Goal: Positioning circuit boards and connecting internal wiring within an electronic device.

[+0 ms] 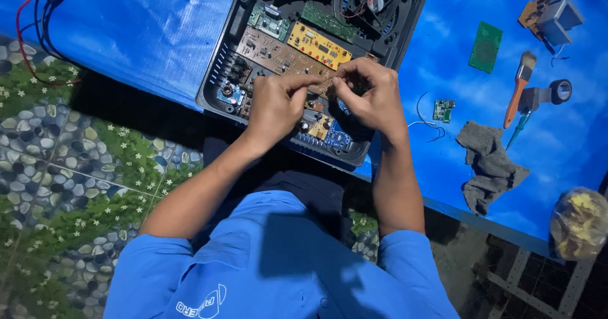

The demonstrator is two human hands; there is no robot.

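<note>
Both hands over the open black plastic appliance casing (218, 72), full of circuit boards, on the blue-covered table (152, 34). Left hand (277, 104) and right hand (370, 97) meet above the casing's near edge, fingertips pinched together on something small (too tiny to identify). Yellow rectangular circuit board (318, 45) sits just behind the hands. Right of casing: grey crumpled rag (489, 164), orange-handled paintbrush (519, 88).

Opened casing (218, 72) on table (158, 34) — rag (487, 167), brush (519, 88) to its right.
</note>
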